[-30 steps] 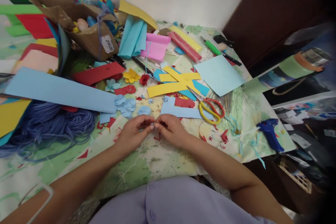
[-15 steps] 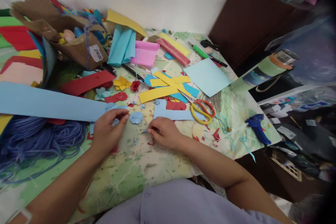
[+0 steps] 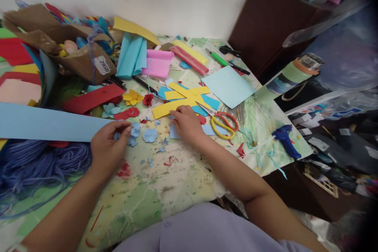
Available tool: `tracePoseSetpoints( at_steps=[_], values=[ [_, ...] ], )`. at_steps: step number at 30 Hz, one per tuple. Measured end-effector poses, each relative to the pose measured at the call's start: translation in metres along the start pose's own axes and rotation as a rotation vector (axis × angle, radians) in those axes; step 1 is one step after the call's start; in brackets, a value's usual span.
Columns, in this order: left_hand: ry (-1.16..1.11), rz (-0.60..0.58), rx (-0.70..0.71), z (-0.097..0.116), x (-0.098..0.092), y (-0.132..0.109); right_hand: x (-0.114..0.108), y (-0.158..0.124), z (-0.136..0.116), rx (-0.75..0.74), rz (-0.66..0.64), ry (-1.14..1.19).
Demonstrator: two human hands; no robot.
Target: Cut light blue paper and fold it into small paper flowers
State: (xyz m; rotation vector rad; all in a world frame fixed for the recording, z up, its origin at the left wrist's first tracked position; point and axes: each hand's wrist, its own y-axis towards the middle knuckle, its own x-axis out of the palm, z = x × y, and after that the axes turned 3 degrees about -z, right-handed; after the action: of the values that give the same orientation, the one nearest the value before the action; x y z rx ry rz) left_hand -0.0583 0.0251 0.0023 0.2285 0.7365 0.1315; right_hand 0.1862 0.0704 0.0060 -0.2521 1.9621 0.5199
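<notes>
My left hand [image 3: 108,147] is closed in a pinch beside small blue paper flower cutouts [image 3: 135,130]; what lies between thumb and finger is too small to make out. A single blue paper flower [image 3: 150,135] lies flat between my hands. My right hand [image 3: 188,125] reaches over a light blue paper strip [image 3: 209,129], fingers bent together and pointing left at a small blue scrap at the strip's end. Its fingertips partly hide whatever they touch. Scissors [image 3: 222,123] with one red and one yellow handle lie just right of that hand, across the strip.
A long blue paper strip [image 3: 50,123] lies at the left, above blue yarn [image 3: 41,165]. Behind are yellow paper strips [image 3: 180,98], paper flowers [image 3: 132,97] and a cardboard box [image 3: 88,61]. A glue gun [image 3: 286,141] sits near the right edge, a bottle [image 3: 291,76] beyond.
My right hand has moved up and away from me, from the bare tabletop to the light blue strip. My left hand has shifted slightly left, uncovering more blue cutouts. The view has shifted slightly.
</notes>
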Motion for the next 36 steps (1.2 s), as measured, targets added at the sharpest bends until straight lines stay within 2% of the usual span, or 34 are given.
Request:
tracePoseSetpoints(
  at_steps=[3,8,13,17,21,23,30,36],
  values=[
    [0.124,0.041,0.086,0.013,0.003,-0.001,0.009,0.007,0.003,0.02,-0.065,-0.067],
    [0.119,-0.021,0.133,0.024,0.007,-0.006,0.008,0.004,0.0,0.017,-0.045,-0.023],
    [-0.04,-0.119,0.014,0.033,0.016,-0.019,-0.004,-0.006,-0.017,-0.034,0.1,0.146],
    [-0.333,-0.266,-0.152,0.043,0.022,-0.029,-0.008,-0.021,-0.036,-0.269,0.254,0.295],
    [-0.482,-0.356,-0.165,0.051,0.022,-0.031,-0.002,-0.032,-0.045,-0.348,0.214,0.355],
    [-0.52,-0.378,-0.175,0.053,0.022,-0.029,0.002,-0.035,-0.045,-0.344,0.168,0.421],
    [-0.685,-0.324,-0.333,0.052,0.026,-0.026,0.007,-0.039,-0.043,-0.232,0.044,0.637],
    [-0.736,-0.303,-0.401,0.048,0.028,-0.027,0.011,-0.039,-0.041,-0.105,0.026,0.688]
  ],
)
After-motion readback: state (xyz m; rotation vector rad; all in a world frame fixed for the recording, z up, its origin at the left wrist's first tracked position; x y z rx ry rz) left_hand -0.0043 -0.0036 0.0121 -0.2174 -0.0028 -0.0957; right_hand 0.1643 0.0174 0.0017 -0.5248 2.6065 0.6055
